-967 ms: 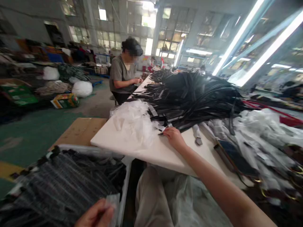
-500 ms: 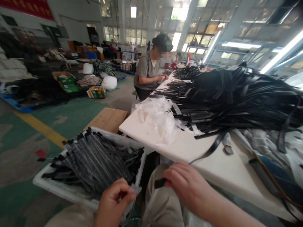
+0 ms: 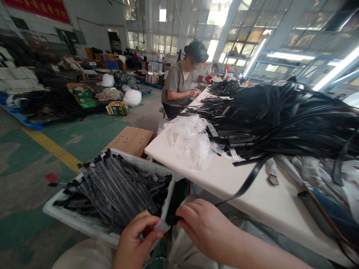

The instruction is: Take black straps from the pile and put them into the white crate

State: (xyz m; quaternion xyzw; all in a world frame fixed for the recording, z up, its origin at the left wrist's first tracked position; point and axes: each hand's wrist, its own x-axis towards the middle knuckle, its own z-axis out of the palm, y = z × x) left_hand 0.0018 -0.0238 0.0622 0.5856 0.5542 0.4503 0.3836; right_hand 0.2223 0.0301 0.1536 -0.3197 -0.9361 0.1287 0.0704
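Observation:
My left hand (image 3: 140, 237) pinches a clear plastic sleeve (image 3: 162, 225) between thumb and fingers, above my lap. Close to its mouth is the end of a black strap (image 3: 245, 186), which my right hand (image 3: 202, 226) grips; whether the tip has entered the sleeve I cannot tell. From my right hand the strap runs back over the table edge to a large heap of black straps (image 3: 280, 112). A white crate (image 3: 50, 209) at my left holds many sleeved black straps (image 3: 114, 190).
White table (image 3: 179, 177) carries a pile of clear sleeves (image 3: 190, 142), a small metal-ended tool (image 3: 272, 178) and a blue tray-like object (image 3: 331, 213). A cardboard box (image 3: 130, 140) stands behind the crate. Another person (image 3: 179, 84) works at the table's far side.
My right hand has moved left, bringing the strap end up to the sleeve in my left hand. The left hand has hardly moved; the view has shifted slightly.

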